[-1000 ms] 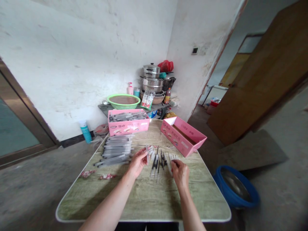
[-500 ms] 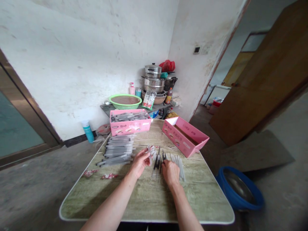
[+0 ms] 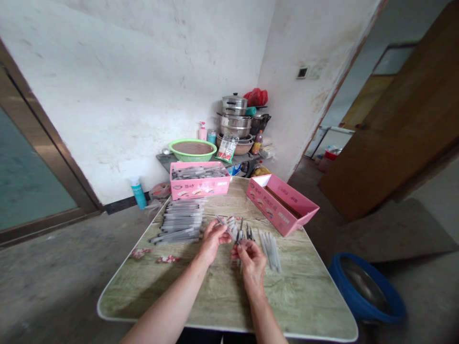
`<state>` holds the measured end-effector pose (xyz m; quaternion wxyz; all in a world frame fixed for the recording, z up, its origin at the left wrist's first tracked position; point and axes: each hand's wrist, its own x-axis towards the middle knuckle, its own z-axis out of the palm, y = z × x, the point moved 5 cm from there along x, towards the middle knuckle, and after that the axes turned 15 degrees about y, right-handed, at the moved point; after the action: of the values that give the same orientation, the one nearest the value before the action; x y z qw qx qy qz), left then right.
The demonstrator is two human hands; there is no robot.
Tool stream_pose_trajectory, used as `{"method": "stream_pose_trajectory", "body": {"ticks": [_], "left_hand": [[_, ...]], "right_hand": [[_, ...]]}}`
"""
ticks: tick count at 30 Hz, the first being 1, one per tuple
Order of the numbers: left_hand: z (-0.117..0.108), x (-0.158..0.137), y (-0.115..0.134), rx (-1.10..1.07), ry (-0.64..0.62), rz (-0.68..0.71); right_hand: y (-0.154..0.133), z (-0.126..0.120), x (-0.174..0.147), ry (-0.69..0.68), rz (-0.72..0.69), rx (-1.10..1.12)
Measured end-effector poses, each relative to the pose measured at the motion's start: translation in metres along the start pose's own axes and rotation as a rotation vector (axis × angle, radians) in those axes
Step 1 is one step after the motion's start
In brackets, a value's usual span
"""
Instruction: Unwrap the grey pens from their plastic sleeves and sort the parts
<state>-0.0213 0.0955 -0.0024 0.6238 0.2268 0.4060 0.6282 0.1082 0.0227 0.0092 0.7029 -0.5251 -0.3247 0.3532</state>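
My left hand (image 3: 213, 242) is closed around a translucent pen barrel (image 3: 221, 221), which sticks up at a slant past the fingertips. Just to its right, my right hand (image 3: 253, 260) pinches a thin dark pen part (image 3: 237, 237) whose lower end is hidden by the fingers. Dark pen parts (image 3: 249, 232) lie behind my right hand. A row of clear pale tubes (image 3: 271, 252) rests to the right of that hand. On the left, a stack of grey pens with dark ends (image 3: 182, 222) lies crosswise on the table.
A pink box (image 3: 201, 187) full of pens stands at the table's back left. Another pink box (image 3: 276, 210) sits angled at the right, brown inside. Beyond are a green basin (image 3: 192, 156) and stacked pots (image 3: 234, 125). A blue tub (image 3: 394, 306) is on the floor at right.
My right hand has lifted from the dark parts and come closer to my left hand, now pinching a dark part. My left hand still holds the barrel, now tilted more. The view has shifted slightly.
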Motion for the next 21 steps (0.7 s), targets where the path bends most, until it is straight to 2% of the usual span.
{"method": "stream_pose_trajectory", "body": {"ticks": [21], "left_hand": [[-0.0013,0.0011,-0.0029,0.038,-0.021,0.045]], "right_hand": [[0.0033,-0.0023,0.0027,-0.002,-0.031,-0.069]]}}
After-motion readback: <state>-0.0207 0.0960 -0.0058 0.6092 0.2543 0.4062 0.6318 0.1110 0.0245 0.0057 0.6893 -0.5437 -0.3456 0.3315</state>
